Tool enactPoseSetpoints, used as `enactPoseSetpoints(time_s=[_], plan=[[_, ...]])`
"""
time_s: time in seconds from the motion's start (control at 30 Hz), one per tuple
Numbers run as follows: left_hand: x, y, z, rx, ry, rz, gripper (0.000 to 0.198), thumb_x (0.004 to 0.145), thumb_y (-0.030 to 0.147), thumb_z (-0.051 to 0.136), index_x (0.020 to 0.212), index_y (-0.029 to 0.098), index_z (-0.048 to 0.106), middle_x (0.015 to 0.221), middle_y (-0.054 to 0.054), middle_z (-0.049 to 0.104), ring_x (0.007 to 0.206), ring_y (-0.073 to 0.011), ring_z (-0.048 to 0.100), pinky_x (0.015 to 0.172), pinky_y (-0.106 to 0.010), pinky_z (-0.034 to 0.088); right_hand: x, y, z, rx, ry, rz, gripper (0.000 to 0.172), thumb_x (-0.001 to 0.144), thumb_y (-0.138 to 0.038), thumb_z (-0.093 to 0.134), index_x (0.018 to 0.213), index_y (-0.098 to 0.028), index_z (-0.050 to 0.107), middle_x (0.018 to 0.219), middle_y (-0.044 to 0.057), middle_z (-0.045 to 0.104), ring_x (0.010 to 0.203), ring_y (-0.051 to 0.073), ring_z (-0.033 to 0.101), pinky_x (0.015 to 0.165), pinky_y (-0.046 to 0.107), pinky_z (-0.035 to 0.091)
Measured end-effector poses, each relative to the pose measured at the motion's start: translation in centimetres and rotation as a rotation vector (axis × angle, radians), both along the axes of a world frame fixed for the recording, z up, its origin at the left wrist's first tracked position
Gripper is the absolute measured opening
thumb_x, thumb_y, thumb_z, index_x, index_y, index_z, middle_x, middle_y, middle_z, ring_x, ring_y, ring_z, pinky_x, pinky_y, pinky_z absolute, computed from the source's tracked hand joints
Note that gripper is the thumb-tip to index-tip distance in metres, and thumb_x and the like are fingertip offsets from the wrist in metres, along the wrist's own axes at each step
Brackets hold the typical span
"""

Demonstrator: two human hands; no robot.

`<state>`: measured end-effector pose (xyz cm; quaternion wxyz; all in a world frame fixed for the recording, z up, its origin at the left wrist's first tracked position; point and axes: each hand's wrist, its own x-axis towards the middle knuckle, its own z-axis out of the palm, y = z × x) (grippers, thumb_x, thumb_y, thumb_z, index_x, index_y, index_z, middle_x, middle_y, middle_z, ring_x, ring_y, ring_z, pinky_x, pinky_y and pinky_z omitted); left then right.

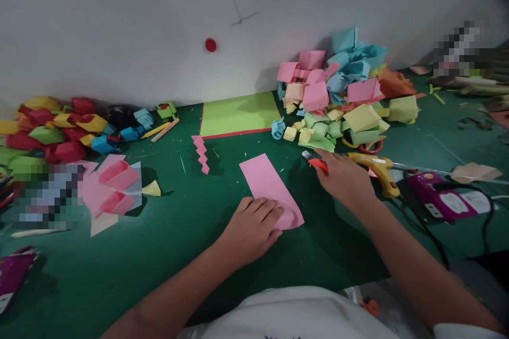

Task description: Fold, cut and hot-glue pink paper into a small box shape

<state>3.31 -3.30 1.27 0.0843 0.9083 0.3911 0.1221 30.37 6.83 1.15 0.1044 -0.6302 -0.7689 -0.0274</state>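
Note:
On the green table a strip of pink paper (pixel 267 176) lies at a slant, its near end curled or folded. My left hand (pixel 254 228) is closed over that near end, fingers bent on the paper. To the right, my right hand (pixel 345 180) is closed on a red utility knife (pixel 317 163), whose grey tip points left and away from me. The palm hides the rest of the knife. Just beyond that hand lies a yellow glue gun (pixel 377 169) with a clear glue stick in its back.
Folded pink, blue and yellow paper pieces (pixel 318 95) are heaped behind my right hand. A lime green sheet (pixel 238 115) with red edging lies at the wall, near a pink zigzag strip (pixel 201 154). More folded paper (pixel 59 132) fills the left; a purple box (pixel 445 198) sits right.

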Motion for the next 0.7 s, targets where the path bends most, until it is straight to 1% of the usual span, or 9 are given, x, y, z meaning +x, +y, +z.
enactPoseSetpoints(time_s=[0.07, 0.13, 0.2, 0.3, 0.37, 0.47, 0.53, 0.6, 0.7], plan=[[-0.2, 0.1, 0.0, 0.055, -0.035, -0.036, 0.029, 0.102, 0.024, 0.050, 0.129, 0.017, 0.058, 0.127, -0.009, 0.071, 0.113, -0.0274, 0.064, 0.093, -0.045, 0.041, 0.1, 0.3, 0.3, 0.018, 0.009, 0.015, 0.048, 0.093, -0.027, 0.050, 0.140, -0.017, 0.055, 0.116, 0.017, 0.072, 0.105, 0.036, 0.065, 0.087, 0.047, 0.050], [-0.4, 0.3, 0.0, 0.081, -0.114, -0.039, 0.025, 0.101, 0.021, 0.050, 0.123, 0.018, 0.061, 0.114, -0.007, 0.075, 0.103, -0.0255, 0.067, 0.089, -0.043, 0.044, -0.1, 0.5, 0.7, 0.052, 0.062, 0.078, 0.047, 0.093, -0.026, 0.050, 0.139, -0.016, 0.057, 0.120, 0.018, 0.070, 0.110, 0.037, 0.062, 0.094, 0.052, 0.048], [-0.5, 0.5, 0.2, 0.054, -0.232, 0.002, 0.024, 0.099, 0.020, 0.054, 0.122, 0.018, 0.061, 0.110, -0.006, 0.076, 0.097, -0.0235, 0.069, 0.087, -0.040, 0.048, -0.7, 0.3, 1.3, 0.037, 0.169, 0.276, 0.048, 0.092, -0.025, 0.052, 0.139, -0.017, 0.057, 0.129, 0.016, 0.066, 0.119, 0.036, 0.058, 0.102, 0.053, 0.045], [-0.8, 0.7, 0.5, -0.018, -0.410, 0.088, 0.026, 0.098, 0.021, 0.057, 0.124, 0.021, 0.060, 0.114, -0.005, 0.076, 0.101, -0.0211, 0.069, 0.090, -0.037, 0.051, -2.0, -0.5, 1.6, -0.118, 0.342, 0.721, 0.055, 0.085, -0.016, 0.058, 0.138, -0.026, 0.058, 0.143, 0.010, 0.058, 0.131, 0.030, 0.050, 0.111, 0.053, 0.040], [-1.1, 0.8, 0.6, -0.062, -0.476, 0.132, 0.026, 0.099, 0.023, 0.057, 0.124, 0.023, 0.060, 0.117, -0.005, 0.075, 0.106, -0.0209, 0.068, 0.093, -0.037, 0.053, -2.9, -1.0, 1.3, -0.178, 0.457, 0.859, 0.053, 0.081, -0.012, 0.060, 0.131, -0.028, 0.063, 0.143, 0.008, 0.058, 0.131, 0.029, 0.049, 0.110, 0.054, 0.040], [-1.7, 0.9, 0.7, -0.135, -0.488, 0.156, 0.027, 0.101, 0.033, 0.054, 0.126, 0.024, 0.061, 0.121, -0.007, 0.073, 0.111, -0.0220, 0.067, 0.096, -0.038, 0.054, -3.7, -1.3, 0.5, -0.145, 0.607, 0.866, 0.025, 0.087, -0.017, 0.063, 0.108, -0.026, 0.072, 0.124, 0.009, 0.070, 0.116, 0.027, 0.057, 0.100, 0.051, 0.047], [-2.0, 1.0, 0.7, -0.163, -0.477, 0.117, 0.035, 0.101, 0.041, 0.053, 0.130, 0.022, 0.059, 0.124, -0.009, 0.072, 0.113, -0.0236, 0.066, 0.097, -0.040, 0.054, -3.7, -1.2, 0.1, -0.139, 0.677, 0.850, 0.014, 0.094, -0.024, 0.062, 0.101, -0.026, 0.074, 0.107, 0.009, 0.075, 0.102, 0.024, 0.063, 0.092, 0.046, 0.051], [-2.2, 1.2, 0.7, -0.158, -0.470, 0.070, 0.038, 0.101, 0.043, 0.051, 0.131, 0.021, 0.058, 0.124, -0.011, 0.071, 0.113, -0.0242, 0.066, 0.097, -0.040, 0.055, -3.6, -1.1, -0.2, -0.159, 0.731, 0.836, 0.015, 0.098, -0.029, 0.060, 0.101, -0.026, 0.075, 0.098, 0.008, 0.076, 0.093, 0.021, 0.066, 0.086, 0.042, 0.054], [-2.1, 1.5, 0.6, -0.095, -0.469, 0.048, 0.027, 0.103, 0.029, 0.046, 0.123, 0.021, 0.064, 0.115, -0.008, 0.075, 0.108, -0.0215, 0.068, 0.096, -0.039, 0.054, -3.3, -1.0, -0.4, -0.196, 0.761, 0.844, 0.020, 0.099, -0.036, 0.059, 0.103, -0.026, 0.076, 0.098, 0.009, 0.078, 0.092, 0.022, 0.068, 0.084, 0.041, 0.055]])
